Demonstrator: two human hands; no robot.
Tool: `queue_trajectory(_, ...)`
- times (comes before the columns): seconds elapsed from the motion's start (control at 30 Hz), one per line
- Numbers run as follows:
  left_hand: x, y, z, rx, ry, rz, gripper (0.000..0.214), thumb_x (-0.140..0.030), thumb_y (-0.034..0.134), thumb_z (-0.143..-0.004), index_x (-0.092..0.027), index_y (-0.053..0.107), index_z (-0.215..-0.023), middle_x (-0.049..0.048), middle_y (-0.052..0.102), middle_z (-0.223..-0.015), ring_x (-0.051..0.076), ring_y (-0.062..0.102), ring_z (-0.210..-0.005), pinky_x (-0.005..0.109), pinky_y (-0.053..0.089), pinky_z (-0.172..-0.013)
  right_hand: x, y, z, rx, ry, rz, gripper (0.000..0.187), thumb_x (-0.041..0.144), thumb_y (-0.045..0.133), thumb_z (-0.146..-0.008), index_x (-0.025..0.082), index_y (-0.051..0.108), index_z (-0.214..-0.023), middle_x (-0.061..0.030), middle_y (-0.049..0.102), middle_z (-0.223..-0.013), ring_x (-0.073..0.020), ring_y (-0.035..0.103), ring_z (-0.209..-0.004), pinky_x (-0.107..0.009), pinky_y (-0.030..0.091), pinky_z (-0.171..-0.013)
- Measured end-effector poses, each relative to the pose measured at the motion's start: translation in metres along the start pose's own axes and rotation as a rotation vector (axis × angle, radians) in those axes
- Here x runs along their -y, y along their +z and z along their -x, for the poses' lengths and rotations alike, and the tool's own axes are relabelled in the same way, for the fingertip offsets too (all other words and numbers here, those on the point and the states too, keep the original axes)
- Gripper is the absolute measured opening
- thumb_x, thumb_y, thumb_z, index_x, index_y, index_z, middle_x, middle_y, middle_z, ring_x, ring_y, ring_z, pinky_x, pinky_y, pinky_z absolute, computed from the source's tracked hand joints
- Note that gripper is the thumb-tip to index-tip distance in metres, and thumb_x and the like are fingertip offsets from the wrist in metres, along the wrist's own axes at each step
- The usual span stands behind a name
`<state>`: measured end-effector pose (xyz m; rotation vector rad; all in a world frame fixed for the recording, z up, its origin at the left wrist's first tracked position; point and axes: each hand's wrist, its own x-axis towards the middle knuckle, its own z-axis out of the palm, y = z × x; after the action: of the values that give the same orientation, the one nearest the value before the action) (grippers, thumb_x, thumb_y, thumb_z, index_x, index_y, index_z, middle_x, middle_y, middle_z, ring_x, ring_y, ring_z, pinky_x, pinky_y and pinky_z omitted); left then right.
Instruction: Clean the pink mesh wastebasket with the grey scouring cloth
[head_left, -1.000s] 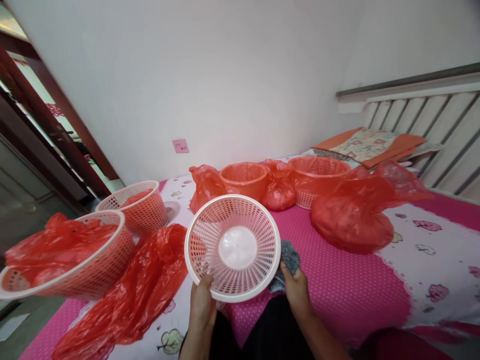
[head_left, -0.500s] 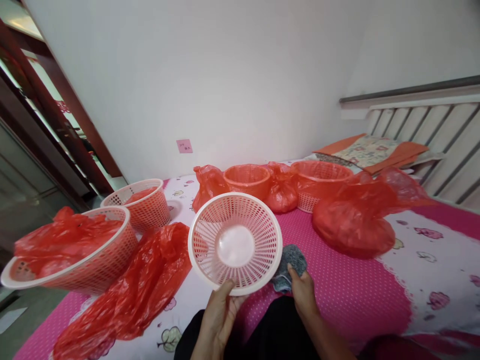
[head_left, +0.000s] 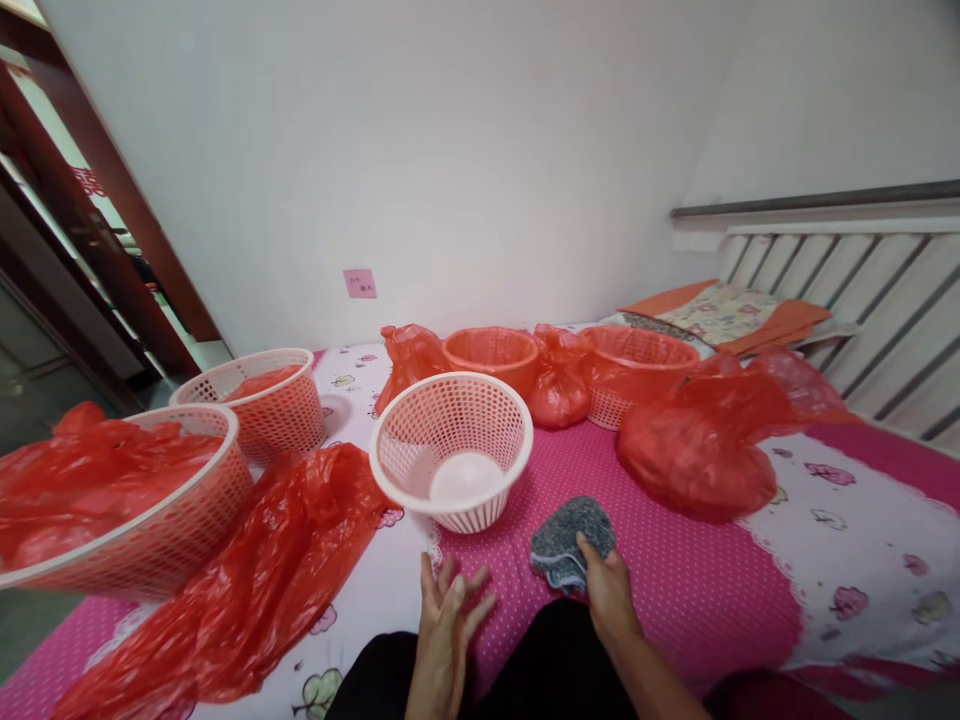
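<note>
A pale pink plastic basket (head_left: pixel 469 478) with slotted sides stands on the bed in front of me, its mouth tipped a little towards me. Just below it is my left hand (head_left: pixel 450 605), fingers spread, apart from the rim and holding nothing. My right hand (head_left: pixel 604 585) grips a folded grey cloth (head_left: pixel 571 540) with a light edge, thumb on top, low over the pink dotted sheet. An empty red plastic bag (head_left: pixel 255 570) lies crumpled left of the basket.
Two more baskets with red bags inside, a near one (head_left: pixel 180 520) and a far one (head_left: pixel 262 400), stand at left. Red-bagged baskets (head_left: pixel 495 360) and a full red bag (head_left: pixel 697 450) line the wall side. Folded fabric (head_left: pixel 727 312) lies by the white railing (head_left: pixel 847 290).
My left hand has let go of the basket's rim and opened below it. The basket has settled more upright on the bed. The cloth stays in my right hand.
</note>
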<state>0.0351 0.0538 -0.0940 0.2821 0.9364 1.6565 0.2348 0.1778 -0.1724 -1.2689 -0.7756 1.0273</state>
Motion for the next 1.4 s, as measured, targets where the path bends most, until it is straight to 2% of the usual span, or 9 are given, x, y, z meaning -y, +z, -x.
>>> queue_trajectory(0.17,-0.032,-0.002,-0.014,-0.210,0.126,-0.121,0.085,-0.049,0.059,-0.097,-0.044,0.005,-0.162,0.0059,0.008,-0.176,0.029,0.026,-0.157,0.049,0.038,-0.121,-0.002,0.002,-0.002,-0.003,0.094,-0.005,0.056,0.055,0.078,-0.065,0.012,0.076,-0.101,-0.0130,0.081,-0.095,-0.0343,0.078,-0.086,-0.040,0.064,-0.071)
queue_trajectory(0.33,-0.088,0.042,-0.033,-0.261,0.283,-0.224,0.078,-0.054,0.060,-0.095,-0.034,0.022,-0.161,0.0073,0.011,-0.176,0.024,0.016,-0.160,0.045,0.025,-0.127,-0.005,0.004,-0.002,0.020,0.123,-0.076,0.057,0.055,0.081,-0.064,0.013,0.075,-0.103,-0.0107,0.081,-0.092,-0.0329,0.078,-0.081,-0.041,0.063,-0.069)
queue_trajectory(0.4,-0.101,0.062,-0.044,-0.285,0.256,-0.244,0.077,-0.047,0.068,-0.091,-0.031,0.030,-0.157,0.0093,0.018,-0.174,0.025,0.019,-0.159,0.047,0.026,-0.126,-0.004,0.004,-0.001,0.014,0.139,-0.110,0.059,0.054,0.083,-0.061,0.013,0.075,-0.103,-0.0100,0.081,-0.091,-0.0320,0.078,-0.079,-0.041,0.063,-0.068)
queue_trajectory(0.5,-0.106,0.081,-0.057,-0.290,0.050,-0.226,0.059,-0.031,0.071,-0.088,-0.022,0.048,-0.142,0.0164,0.052,-0.153,0.032,0.044,-0.147,0.054,0.041,-0.116,-0.002,0.004,0.001,-0.006,0.144,-0.127,0.058,0.053,0.084,-0.060,0.014,0.075,-0.102,-0.0095,0.081,-0.093,-0.0308,0.078,-0.079,-0.040,0.063,-0.069)
queue_trajectory(0.63,-0.091,0.077,-0.049,-0.209,-0.117,-0.196,0.027,-0.018,0.058,-0.088,-0.013,0.062,-0.114,0.0155,0.075,-0.106,0.034,0.073,-0.104,0.060,0.060,-0.088,-0.002,0.003,0.002,-0.014,0.139,-0.170,0.057,0.052,0.085,-0.060,0.014,0.076,-0.101,-0.0093,0.081,-0.091,-0.0310,0.077,-0.082,-0.040,0.063,-0.072)
queue_trajectory(0.77,-0.057,0.060,-0.017,-0.147,-0.236,0.014,0.040,-0.001,0.054,-0.076,-0.009,0.060,-0.115,0.0142,0.078,-0.093,0.028,0.077,-0.083,0.052,0.065,-0.082,-0.002,0.004,0.002,-0.012,0.132,-0.191,0.055,0.049,0.087,-0.060,0.013,0.077,-0.101,-0.0091,0.081,-0.088,-0.0306,0.077,-0.080,-0.039,0.063,-0.068)
queue_trajectory(0.9,-0.018,0.041,0.005,-0.123,-0.168,0.202,0.059,0.005,0.056,-0.074,-0.013,0.058,-0.130,0.0126,0.079,-0.103,0.029,0.077,-0.098,0.050,0.063,-0.094,-0.001,0.003,0.001,-0.016,0.155,-0.222,0.053,0.047,0.087,-0.060,0.014,0.077,-0.100,-0.0082,0.081,-0.089,-0.0286,0.076,-0.075,-0.037,0.062,-0.064)
queue_trajectory(1.07,0.013,0.010,0.005,-0.040,-0.139,0.256,0.069,0.001,0.064,-0.079,-0.019,0.053,-0.144,0.0129,0.077,-0.118,0.033,0.073,-0.113,0.055,0.056,-0.106,0.004,-0.001,0.003,-0.045,0.157,-0.258,0.046,0.043,0.087,-0.060,0.015,0.077,-0.096,-0.0061,0.081,-0.088,-0.0258,0.076,-0.076,-0.033,0.062,-0.066)
queue_trajectory(1.4,0.018,-0.013,-0.010,0.208,-0.153,0.271,0.078,-0.004,0.085,-0.070,-0.023,0.060,-0.142,0.0111,0.075,-0.129,0.034,0.065,-0.128,0.048,0.047,-0.115,0.008,0.000,0.005,-0.056,0.157,-0.217,0.044,0.042,0.086,-0.061,0.016,0.077,-0.094,-0.0057,0.081,-0.088,-0.0240,0.076,-0.074,-0.032,0.062,-0.067)
